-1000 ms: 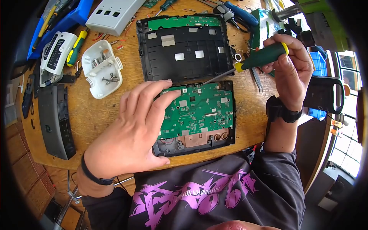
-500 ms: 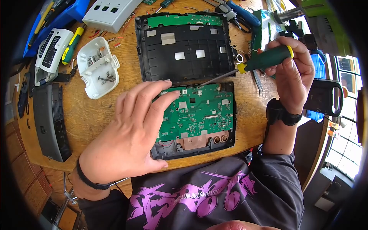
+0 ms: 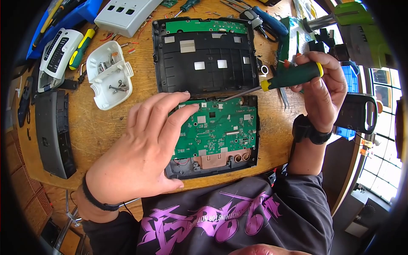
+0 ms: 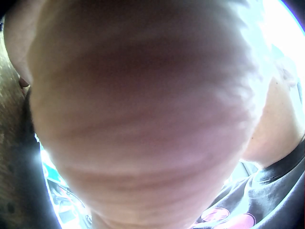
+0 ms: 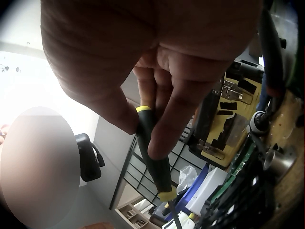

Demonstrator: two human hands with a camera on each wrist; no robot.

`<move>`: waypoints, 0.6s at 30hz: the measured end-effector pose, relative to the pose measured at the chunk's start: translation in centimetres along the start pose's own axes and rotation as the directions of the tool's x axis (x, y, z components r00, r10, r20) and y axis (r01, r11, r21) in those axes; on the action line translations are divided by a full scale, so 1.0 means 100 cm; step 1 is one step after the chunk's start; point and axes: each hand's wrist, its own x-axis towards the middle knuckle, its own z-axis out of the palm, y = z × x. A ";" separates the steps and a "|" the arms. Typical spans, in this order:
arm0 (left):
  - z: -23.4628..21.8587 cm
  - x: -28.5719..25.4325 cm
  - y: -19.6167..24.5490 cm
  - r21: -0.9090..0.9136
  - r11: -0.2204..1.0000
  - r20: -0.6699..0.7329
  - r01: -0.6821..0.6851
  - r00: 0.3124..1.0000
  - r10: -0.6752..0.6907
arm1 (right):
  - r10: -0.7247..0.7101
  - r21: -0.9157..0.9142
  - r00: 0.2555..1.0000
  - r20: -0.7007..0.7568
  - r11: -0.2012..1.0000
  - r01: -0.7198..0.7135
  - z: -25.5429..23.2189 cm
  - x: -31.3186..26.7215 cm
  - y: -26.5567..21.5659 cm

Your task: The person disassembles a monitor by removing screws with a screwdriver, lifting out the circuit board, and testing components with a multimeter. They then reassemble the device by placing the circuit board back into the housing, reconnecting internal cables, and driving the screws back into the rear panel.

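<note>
A black casing with a green circuit board in it lies near the table's front edge. My left hand spans the casing's left end, thumb along the front edge, index fingertip on the board and middle fingertip by the rear edge. In the left wrist view, the palm hides nearly everything. My right hand grips the green and yellow handle of a screwdriver, thumb and fingers round it. The blade slants down to the board's rear edge. In the right wrist view, the fingers hold that handle.
Behind the casing lies a black cover with a green strip board. A white tray of screws, a cable tester, another screwdriver and a dark curved panel sit at left. Tweezers and pliers lie to the right.
The casing with its board has shifted slightly toward my body, widening the gap to the cover. The screwdriver's tip has come nearer with it, and both hands keep their hold.
</note>
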 end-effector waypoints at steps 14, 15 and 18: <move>0.000 0.000 0.000 0.000 1.000 -0.005 0.000 1.000 0.000 | -0.046 -0.031 0.999 -0.026 0.998 0.045 0.004 -0.007 -0.009; 0.000 0.000 0.000 0.003 1.000 -0.003 0.002 1.000 -0.002 | -0.043 -0.046 0.999 -0.022 0.998 0.042 0.005 -0.008 -0.010; 0.001 0.000 0.000 0.005 1.000 -0.016 -0.008 1.000 0.008 | -0.056 -0.035 0.998 0.004 0.998 0.056 0.004 -0.008 -0.010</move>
